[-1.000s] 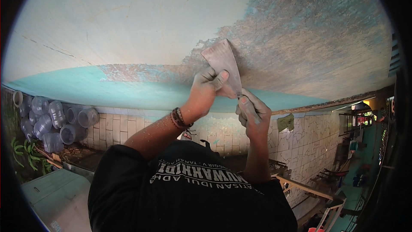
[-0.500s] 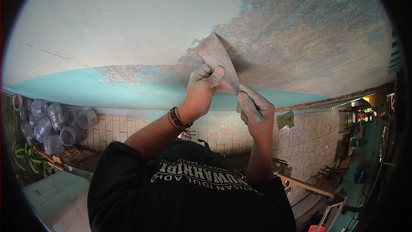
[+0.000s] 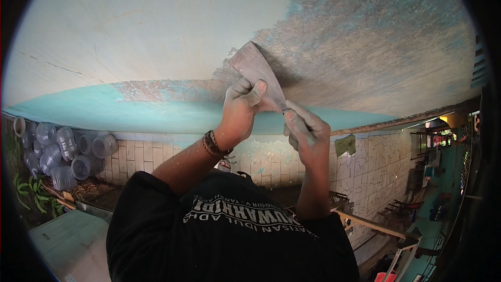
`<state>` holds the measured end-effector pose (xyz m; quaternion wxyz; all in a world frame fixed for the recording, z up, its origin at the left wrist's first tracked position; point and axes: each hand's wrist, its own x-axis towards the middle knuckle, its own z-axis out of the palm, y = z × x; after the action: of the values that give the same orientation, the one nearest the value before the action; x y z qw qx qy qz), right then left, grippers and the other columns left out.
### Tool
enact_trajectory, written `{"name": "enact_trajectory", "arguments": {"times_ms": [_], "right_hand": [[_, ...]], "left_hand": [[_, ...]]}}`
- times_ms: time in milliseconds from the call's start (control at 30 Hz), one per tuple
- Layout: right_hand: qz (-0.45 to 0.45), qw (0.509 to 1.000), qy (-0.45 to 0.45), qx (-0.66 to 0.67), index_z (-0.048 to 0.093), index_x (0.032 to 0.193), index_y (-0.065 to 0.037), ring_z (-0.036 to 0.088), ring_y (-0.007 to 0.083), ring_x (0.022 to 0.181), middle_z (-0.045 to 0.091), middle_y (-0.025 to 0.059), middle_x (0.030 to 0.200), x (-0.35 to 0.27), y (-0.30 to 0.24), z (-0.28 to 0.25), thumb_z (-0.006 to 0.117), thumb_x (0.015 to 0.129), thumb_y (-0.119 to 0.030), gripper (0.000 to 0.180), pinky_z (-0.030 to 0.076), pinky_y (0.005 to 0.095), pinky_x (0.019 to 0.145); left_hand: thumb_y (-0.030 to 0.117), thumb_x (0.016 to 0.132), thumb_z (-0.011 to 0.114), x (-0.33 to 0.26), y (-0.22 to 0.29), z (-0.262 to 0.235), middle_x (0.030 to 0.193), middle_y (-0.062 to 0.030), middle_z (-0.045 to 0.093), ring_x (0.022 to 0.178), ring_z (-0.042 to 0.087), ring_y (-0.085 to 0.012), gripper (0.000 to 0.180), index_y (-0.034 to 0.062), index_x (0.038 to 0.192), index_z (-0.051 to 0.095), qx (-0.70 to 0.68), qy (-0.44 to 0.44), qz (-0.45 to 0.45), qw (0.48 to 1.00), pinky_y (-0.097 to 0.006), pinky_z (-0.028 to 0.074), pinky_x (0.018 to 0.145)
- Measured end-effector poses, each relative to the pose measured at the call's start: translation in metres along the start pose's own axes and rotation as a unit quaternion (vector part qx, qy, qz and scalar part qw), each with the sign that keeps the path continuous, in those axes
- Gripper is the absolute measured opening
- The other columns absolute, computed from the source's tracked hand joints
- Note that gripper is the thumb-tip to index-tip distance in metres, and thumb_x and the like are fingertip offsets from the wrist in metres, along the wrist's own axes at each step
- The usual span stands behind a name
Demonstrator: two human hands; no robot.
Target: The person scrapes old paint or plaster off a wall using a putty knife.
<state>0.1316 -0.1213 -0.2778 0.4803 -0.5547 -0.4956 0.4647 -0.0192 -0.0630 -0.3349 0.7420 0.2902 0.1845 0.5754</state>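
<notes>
A broad, dusty metal putty knife is held up against a wall, its wide edge on the border of the pale paint. My left hand grips the blade, with its thumb lying on the flat face. Lower down, my right hand is closed around the handle, which its fingers mostly hide. Grey dust coats both hands. To the right of the blade spreads a rough, scraped patch with bluish specks. A turquoise painted band runs below the pale paint.
Clear plastic jars are piled at the left beside green leaves. A light green panel lies at lower left. White tiles cover the lower wall, with a green cloth hanging there. A wooden frame stands at lower right.
Both hands and the putty knife have shifted slightly left together. The grip of each hand is the same.
</notes>
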Motion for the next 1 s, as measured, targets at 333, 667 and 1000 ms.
{"name": "enact_trajectory", "arguments": {"times_ms": [333, 667, 1000], "right_hand": [[0.004, 0.999, -0.008, 0.043, 0.063, 0.113, 0.0, 0.04, 0.001, 0.049, 0.055, 0.0007, 0.064, -0.004, 0.01, 0.01, 0.063, 0.089, -0.015, 0.028, 0.029, 0.017, 0.042], [-0.009, 0.99, -0.039, 0.133, 0.057, 0.118, 0.001, 0.036, 0.001, 0.048, 0.049, -0.0018, 0.065, -0.011, 0.034, 0.023, 0.054, 0.094, -0.015, 0.029, 0.027, 0.0171, 0.041], [0.009, 0.965, -0.006, 0.263, 0.05, 0.118, -0.001, 0.039, 0.0036, 0.048, 0.051, 0.0015, 0.069, -0.015, 0.086, 0.068, 0.047, 0.096, -0.019, 0.028, 0.03, 0.0193, 0.04]], "left_hand": [[0.017, 0.093, 0.055, -0.004, -0.003, -0.002, 0.088, -0.0079, 0.064, 0.078, 0.064, -0.0165, 0.019, -0.001, 0.098, 0.058, 0.016, 0.038, 0.022, 0.999, -0.031, 0.055, 0.071], [0.015, 0.092, 0.056, -0.013, 0.008, 0.004, 0.085, -0.0034, 0.064, 0.074, 0.061, -0.0108, 0.015, 0.0008, 0.095, 0.061, 0.064, 0.068, 0.032, 0.995, -0.026, 0.052, 0.067], [0.016, 0.094, 0.054, -0.014, 0.008, -0.009, 0.083, 0.0004, 0.061, 0.073, 0.053, -0.0046, 0.018, -0.0001, 0.099, 0.059, 0.232, 0.081, 0.096, 0.965, -0.022, 0.045, 0.065]]}}
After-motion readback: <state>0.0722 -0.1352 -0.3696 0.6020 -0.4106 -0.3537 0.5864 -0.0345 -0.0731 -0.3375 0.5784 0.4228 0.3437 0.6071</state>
